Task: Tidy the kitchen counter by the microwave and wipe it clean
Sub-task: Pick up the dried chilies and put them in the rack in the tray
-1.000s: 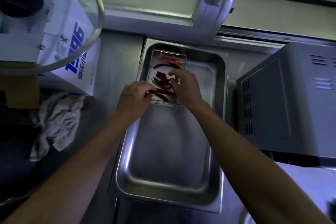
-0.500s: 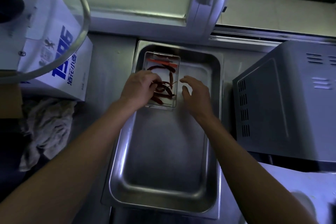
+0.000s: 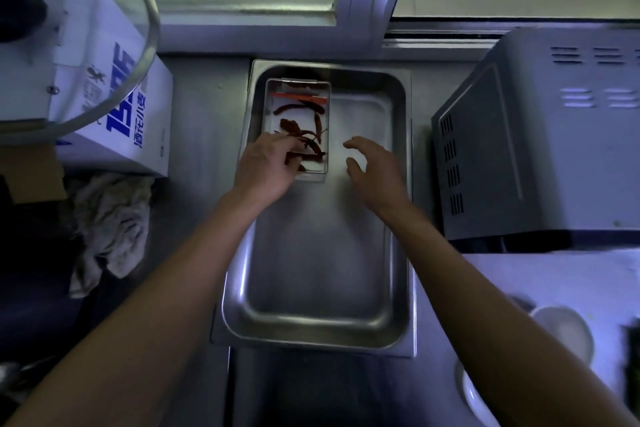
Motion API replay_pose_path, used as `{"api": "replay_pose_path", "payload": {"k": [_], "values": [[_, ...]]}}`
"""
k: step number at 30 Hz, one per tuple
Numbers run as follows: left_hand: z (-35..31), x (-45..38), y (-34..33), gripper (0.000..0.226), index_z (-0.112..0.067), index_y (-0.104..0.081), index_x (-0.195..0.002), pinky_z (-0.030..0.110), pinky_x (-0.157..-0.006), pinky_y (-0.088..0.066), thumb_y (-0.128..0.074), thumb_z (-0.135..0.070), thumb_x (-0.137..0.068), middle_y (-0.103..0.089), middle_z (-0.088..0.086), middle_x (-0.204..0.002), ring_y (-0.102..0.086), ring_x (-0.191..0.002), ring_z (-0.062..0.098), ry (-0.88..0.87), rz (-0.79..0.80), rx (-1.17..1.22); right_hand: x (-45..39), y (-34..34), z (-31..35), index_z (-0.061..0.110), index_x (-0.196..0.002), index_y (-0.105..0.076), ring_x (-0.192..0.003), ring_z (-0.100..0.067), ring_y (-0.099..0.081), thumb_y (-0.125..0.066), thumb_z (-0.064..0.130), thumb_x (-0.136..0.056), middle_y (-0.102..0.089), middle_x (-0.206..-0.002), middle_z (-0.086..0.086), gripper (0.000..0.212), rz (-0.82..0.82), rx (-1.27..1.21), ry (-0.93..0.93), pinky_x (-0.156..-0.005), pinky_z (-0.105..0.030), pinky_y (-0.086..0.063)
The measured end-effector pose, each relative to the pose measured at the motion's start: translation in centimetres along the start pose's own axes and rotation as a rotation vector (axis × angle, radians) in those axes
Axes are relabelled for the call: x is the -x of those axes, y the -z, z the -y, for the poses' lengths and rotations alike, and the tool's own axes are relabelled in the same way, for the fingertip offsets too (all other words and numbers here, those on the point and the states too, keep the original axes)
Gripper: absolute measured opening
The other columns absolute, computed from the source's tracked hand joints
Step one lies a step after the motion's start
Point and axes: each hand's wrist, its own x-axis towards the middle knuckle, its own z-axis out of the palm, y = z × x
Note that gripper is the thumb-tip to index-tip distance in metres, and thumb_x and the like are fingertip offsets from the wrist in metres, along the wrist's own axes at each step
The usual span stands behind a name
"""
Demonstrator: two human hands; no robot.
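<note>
Left hand point(image 3: 265, 168) fingers curled into small tray point(image 3: 297, 83) of chillies point(image 3: 304, 135), right hand point(image 3: 375, 166) spread, holding nothing

Glossy steel pan point(image 3: 239, 302), matt metal microwave point(image 3: 540, 149), crumpled rough cloth point(image 3: 110, 229) (glass lid point(image 3: 149, 45) smooth)

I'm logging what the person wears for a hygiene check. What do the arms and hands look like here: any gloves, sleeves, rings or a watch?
Both arms are bare along all of their visible length, with no sleeve in view. The left hand and the right hand wear no gloves. No watch, band or ring shows on either wrist or on the fingers that can be seen, though the light is dim.
</note>
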Motion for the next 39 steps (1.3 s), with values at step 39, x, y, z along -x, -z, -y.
{"api": "replay_pose_path", "payload": {"k": [39], "values": [[-27.4,27.8,-15.6,0.033,-0.019,-0.063,-0.126,0.039,-0.097,-0.045,-0.06,-0.029,-0.094,-0.064,0.001,-0.127,-0.056,-0.118,0.026,-0.403,0.439,-0.043,44.9,14.5,-17.9,0.012,-0.115,-0.07,-0.099,-0.024,-0.066,-0.064,0.012,-0.09,-0.071,-0.112,-0.008,0.025,-0.341,0.061,-0.468,-0.082,-0.028,-0.048]]}}
